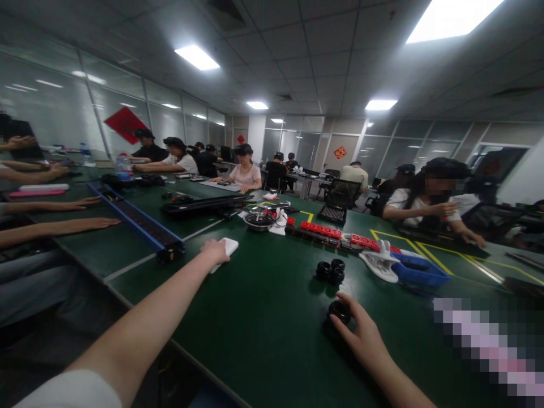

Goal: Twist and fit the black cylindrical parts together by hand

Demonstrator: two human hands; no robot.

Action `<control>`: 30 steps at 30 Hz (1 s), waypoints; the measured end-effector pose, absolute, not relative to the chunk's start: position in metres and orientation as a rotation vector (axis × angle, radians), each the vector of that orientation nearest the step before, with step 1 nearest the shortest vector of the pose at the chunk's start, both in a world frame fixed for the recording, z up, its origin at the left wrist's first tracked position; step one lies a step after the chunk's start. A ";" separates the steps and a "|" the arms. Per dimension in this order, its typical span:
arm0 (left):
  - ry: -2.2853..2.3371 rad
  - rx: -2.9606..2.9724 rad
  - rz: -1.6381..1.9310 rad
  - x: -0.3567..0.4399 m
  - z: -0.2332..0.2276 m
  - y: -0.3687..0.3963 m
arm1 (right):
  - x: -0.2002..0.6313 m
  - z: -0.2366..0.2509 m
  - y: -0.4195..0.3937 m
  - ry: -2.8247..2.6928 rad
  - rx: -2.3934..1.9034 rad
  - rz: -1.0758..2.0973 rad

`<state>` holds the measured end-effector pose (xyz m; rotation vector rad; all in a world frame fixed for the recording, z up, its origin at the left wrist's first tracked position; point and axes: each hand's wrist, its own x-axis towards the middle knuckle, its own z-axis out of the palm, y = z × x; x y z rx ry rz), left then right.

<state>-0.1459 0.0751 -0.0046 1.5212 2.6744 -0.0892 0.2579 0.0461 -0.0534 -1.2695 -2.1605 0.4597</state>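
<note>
Here the right hand (361,334) fingers (340,324) touch the black ring (339,310).

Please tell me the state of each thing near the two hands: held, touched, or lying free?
left hand: stretched out, resting on the white flat object
right hand: fingers on a black ring, grip unclear
black rings: three, clustered, untouched
blue tray: on table, untouched

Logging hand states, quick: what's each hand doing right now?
Left hand: closed over a white pad on the table.
Right hand: fingers on a black wheel, grip loose.
</note>
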 end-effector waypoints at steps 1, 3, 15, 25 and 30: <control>2.646 1.563 -0.086 -0.135 -0.006 0.074 | 0.258 -0.054 0.047 -2.164 -1.272 0.458; 2.585 1.640 -0.078 -0.111 -0.008 0.073 | 0.258 -0.054 0.047 -2.166 -1.280 0.459; 2.360 1.844 -0.121 0.008 0.000 0.078 | 0.256 -0.049 0.044 -2.126 -1.249 0.451; 2.322 1.917 -0.105 0.045 -0.006 0.101 | 0.256 -0.049 0.043 -2.084 -1.255 0.490; 2.330 1.887 -0.063 0.047 -0.005 0.115 | 0.256 -0.052 0.044 -2.110 -1.257 0.463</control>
